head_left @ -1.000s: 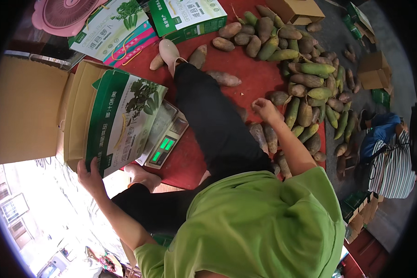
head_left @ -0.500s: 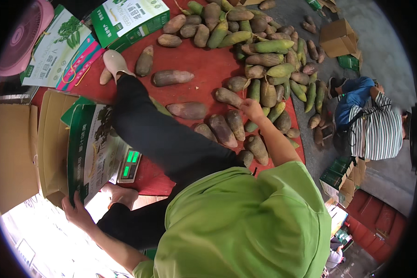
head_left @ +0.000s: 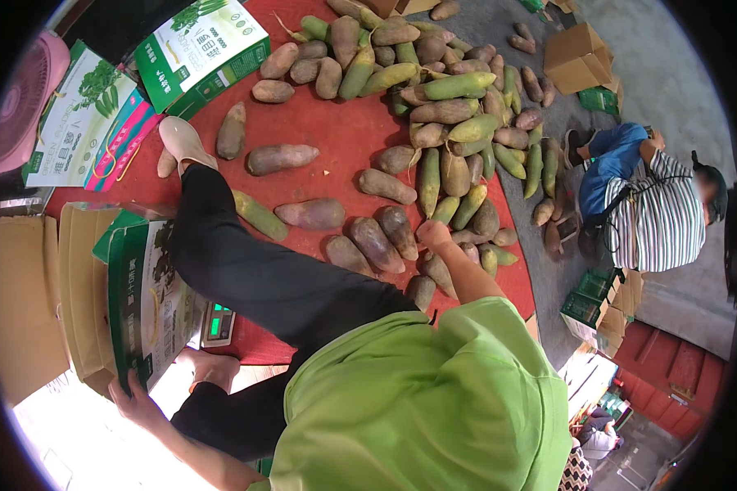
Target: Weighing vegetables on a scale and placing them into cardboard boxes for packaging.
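Observation:
My left hand grips the lower edge of an open green-and-white carton, which stands on a scale with a lit green display. Out over the near side of a big radish pile is my right hand; its fingers point down and are mostly hidden, so a hold cannot be made out. Close to it are dark purplish radishes and a green radish. A brownish radish lies on the red mat just beyond the hand. More single radishes, among them a green one, lie near my outstretched leg.
A closed green-and-white carton, a flat printed carton and a pink basin stand at the far left. At right a person in a striped shirt crouches beside open cartons. A brown box sits behind.
My right hand has let go of the brownish radish, which now lies on the mat, and has moved nearer to me. My left hand stays on the carton. The view has shifted slightly.

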Demonstrator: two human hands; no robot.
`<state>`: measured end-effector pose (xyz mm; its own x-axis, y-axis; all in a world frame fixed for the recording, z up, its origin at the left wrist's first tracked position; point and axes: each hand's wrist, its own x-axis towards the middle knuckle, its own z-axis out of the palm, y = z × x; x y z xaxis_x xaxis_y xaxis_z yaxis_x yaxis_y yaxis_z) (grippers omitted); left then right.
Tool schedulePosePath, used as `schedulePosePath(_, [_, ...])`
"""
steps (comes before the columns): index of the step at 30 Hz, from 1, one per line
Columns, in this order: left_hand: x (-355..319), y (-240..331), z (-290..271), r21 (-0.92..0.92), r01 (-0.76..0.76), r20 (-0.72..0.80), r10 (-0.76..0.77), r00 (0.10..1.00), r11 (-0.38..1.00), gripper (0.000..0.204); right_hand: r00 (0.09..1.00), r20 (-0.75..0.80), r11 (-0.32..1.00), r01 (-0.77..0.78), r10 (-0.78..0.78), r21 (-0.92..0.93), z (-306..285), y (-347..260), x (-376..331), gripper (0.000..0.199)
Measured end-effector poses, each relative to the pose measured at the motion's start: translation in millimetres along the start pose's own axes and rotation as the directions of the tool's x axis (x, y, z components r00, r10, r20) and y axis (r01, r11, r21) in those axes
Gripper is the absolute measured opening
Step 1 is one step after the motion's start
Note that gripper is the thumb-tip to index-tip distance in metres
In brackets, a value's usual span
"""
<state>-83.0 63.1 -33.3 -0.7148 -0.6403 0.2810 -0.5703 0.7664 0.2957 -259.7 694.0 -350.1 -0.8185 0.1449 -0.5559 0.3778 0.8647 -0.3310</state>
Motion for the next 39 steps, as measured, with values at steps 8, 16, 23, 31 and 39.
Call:
schedulePosePath(8, [-4.6, -1.2, 0.5, 0.063, -0.031, -0.01, 0.032, 0.999, 0.998, 0.016, 0.995, -0.1, 0.999, -0.009, 0.013, 0.032, -16.2, -65.5, 33.9, 0.025])
schedulePosePath(16, [-7.7, -5.4, -1.3, 0.056, -0.032, 0.022, 0.031, 0.999, 0.998, 0.015, 0.989, -0.087, 0.898, 0.068, -0.117, -0.435, -10.7, -148.1, 52.7, 0.069])
schedulePosePath(23, [-3.2, 3.5, -3.7, 0.052, -0.002, 0.095, -0.003, 0.995, 0.999, 0.014, 0.966, -0.151, 0.83, 0.093, -0.208, -0.551, 15.0, -165.5, 45.1, 0.051])
schedulePosePath(31, [5.7, 25.3, -1.3, 0.034, -0.025, 0.147, 0.02, 0.989, 0.999, 0.014, 0.963, -0.022, 0.796, 0.207, -0.267, -0.569, 0.3, -135.6, 83.7, 0.079])
schedulePosePath(39, [6.2, 55.6, -20.1, 0.014, 0.081, 0.136, -0.082, 0.987, 0.997, 0.008, 0.943, 0.081, 0.714, 0.299, -0.323, -0.633, 17.2, -166.3, 61.5, 0.074])
